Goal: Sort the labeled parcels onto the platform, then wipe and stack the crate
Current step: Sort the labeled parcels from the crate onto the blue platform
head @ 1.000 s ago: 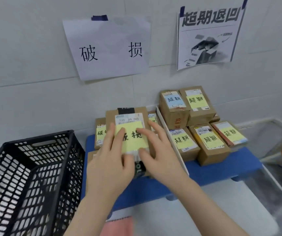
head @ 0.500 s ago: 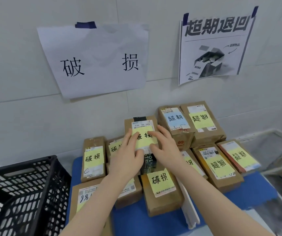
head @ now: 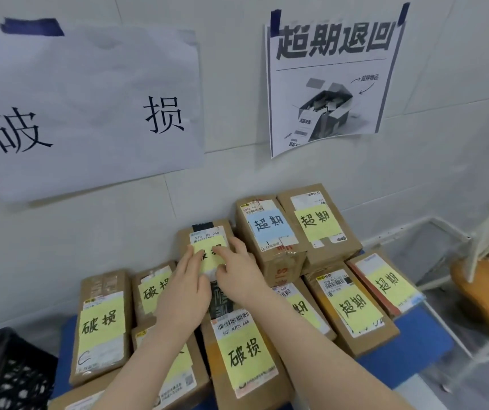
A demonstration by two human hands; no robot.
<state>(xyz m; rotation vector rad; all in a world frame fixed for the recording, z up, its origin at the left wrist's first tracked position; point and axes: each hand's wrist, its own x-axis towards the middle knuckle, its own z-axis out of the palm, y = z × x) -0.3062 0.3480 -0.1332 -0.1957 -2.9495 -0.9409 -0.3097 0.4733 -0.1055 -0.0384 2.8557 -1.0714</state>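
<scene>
A brown parcel (head: 207, 233) with a white shipping label and a yellow note lies at the back of the blue platform (head: 409, 347), near the wall. My left hand (head: 184, 291) and my right hand (head: 237, 270) rest on its top with fingers laid flat over the yellow note. Around it, on the left side, lie parcels with yellow 破损 notes (head: 101, 324) (head: 243, 350). On the right side sit parcels marked 超期 (head: 320, 220) (head: 355, 309), one with a blue note (head: 270, 229). The black slotted crate (head: 6, 371) stands at the lower left, beside the platform.
Two paper signs are taped to the white wall, a handwritten 破损 sheet (head: 83, 108) over the left group and a printed 超期退回 sheet (head: 332, 78) over the right group. A wooden seat (head: 485, 291) with white rails stands at the far right.
Both hands carried the parcel forward and away from me, from above the platform's front to the back row by the wall. My view moved closer, and the crate slid toward the left edge.
</scene>
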